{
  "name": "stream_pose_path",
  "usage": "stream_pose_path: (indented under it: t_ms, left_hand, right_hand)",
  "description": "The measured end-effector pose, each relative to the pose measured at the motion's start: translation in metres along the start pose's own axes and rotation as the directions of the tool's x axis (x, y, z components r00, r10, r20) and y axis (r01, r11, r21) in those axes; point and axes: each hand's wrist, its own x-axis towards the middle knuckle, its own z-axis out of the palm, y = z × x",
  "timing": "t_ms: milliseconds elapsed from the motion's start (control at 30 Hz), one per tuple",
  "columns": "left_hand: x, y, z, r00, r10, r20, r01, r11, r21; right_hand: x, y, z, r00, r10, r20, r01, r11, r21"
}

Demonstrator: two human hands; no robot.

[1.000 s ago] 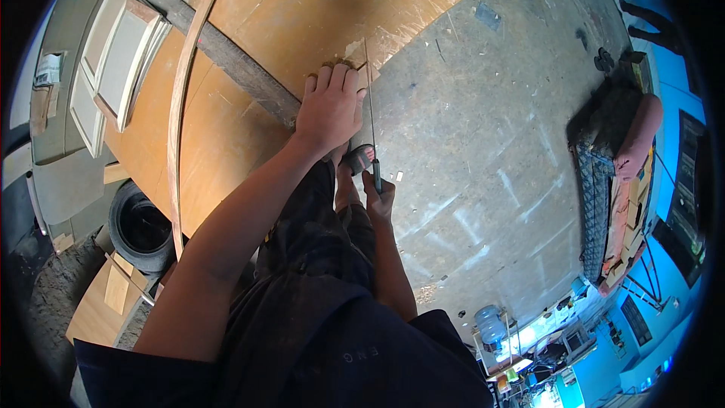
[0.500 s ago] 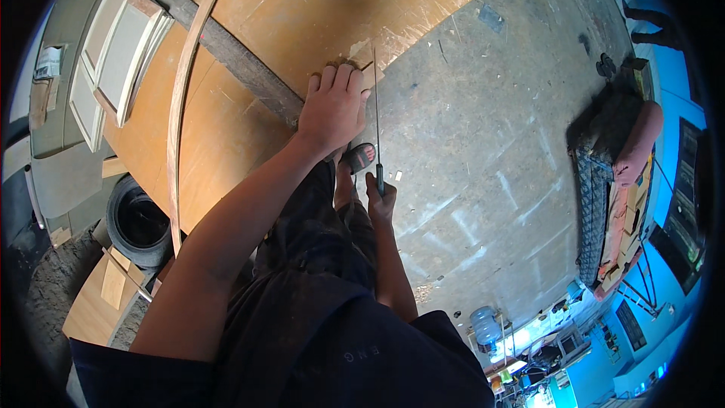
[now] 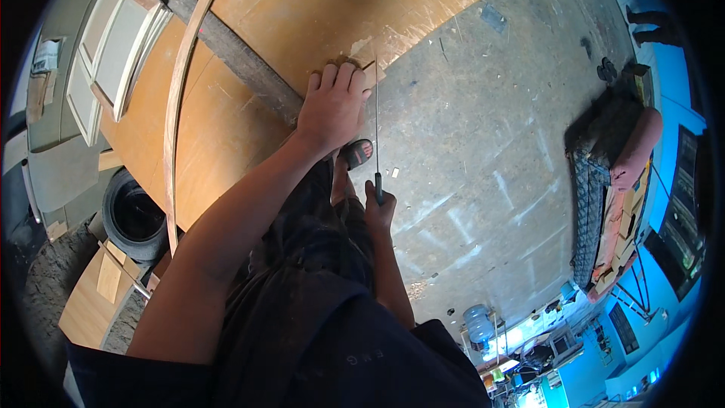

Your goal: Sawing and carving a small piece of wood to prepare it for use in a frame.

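Note:
My right hand is closed around the dark handle of a handsaw. Its thin blade appears edge-on and points away from me, with the far end at a piece of wood by the table's edge. My left hand presses down on that wood, fingers bent over it, just left of the blade. Most of the piece is hidden beneath the hand. A long dark wooden beam lies on the brown tabletop and ends beside my left wrist.
A curved wooden strip lies on the table's left side, near pale framed panels. Below them stands a black tyre. My sandalled foot is on the concrete floor. Cushioned furniture lines the right, and a blue water bottle stands nearer.
The saw and my right hand have slid slightly back toward me. My left hand stays on the wood. The whole view has shifted a little.

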Motion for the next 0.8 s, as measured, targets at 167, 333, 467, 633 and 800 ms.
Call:
stream_pose_path:
  t_ms: [167, 333, 467, 633, 800]
  left_hand:
    - [0.002, 0.0, -0.003, 0.995, -0.041, 0.094, 0.044, 0.998, -0.038]
    - [0.003, 0.001, -0.002, 0.997, -0.034, 0.064, 0.037, 0.999, -0.035]
    - [0.001, 0.001, -0.001, 1.0, -0.01, -0.009, 0.01, 1.0, 0.018]
    - [-0.001, -0.002, 0.001, 1.0, -0.012, -0.017, 0.013, 1.0, 0.021]
    - [0.003, 0.004, -0.001, 0.995, -0.04, 0.086, 0.04, 0.999, 0.0]
  right_hand:
    - [0.012, -0.045, 0.013, 0.982, 0.187, 0.021, -0.183, 0.976, -0.12]
    - [0.033, -0.048, 0.017, 0.995, 0.095, -0.032, -0.096, 0.994, -0.045]
    - [-0.028, -0.007, -0.017, 0.996, 0.087, -0.001, -0.085, 0.972, -0.219]
    - [-0.016, -0.028, -0.01, 0.994, 0.111, -0.007, -0.11, 0.97, -0.216]
    - [0.053, -0.067, 0.025, 1.0, -0.025, -0.019, 0.024, 0.999, -0.034]
